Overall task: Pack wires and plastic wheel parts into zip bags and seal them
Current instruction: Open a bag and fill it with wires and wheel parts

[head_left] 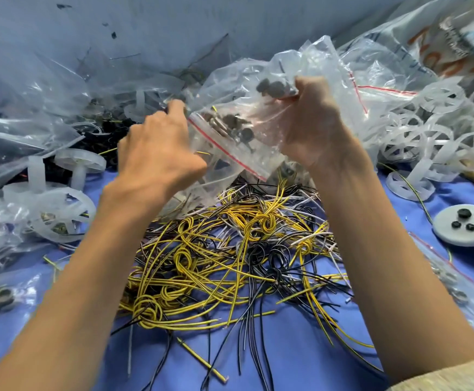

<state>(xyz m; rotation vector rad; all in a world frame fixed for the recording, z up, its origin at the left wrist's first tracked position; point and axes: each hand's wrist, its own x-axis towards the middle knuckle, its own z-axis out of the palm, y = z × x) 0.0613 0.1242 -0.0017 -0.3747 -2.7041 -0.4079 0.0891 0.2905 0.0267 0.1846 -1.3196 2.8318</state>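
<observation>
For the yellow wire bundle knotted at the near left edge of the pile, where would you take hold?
Probably a grip on the knot, pinched from above: it is the compact, raised part at the open near edge, while its strands trail off into the wire pile.

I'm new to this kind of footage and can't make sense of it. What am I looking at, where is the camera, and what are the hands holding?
There is no machine here: this is one picture from a camera worn on a person's head, looking down at their own two bare hands. The left hand and right hand both grip a clear zip bag with a red strip; small dark parts show inside. Below lies a tangled pile of yellow, black and white wires on a blue cloth. White plastic wheels are heaped at the right, with more at the left among other bags. At the far right sits a white disc carrying small black pieces.
</observation>
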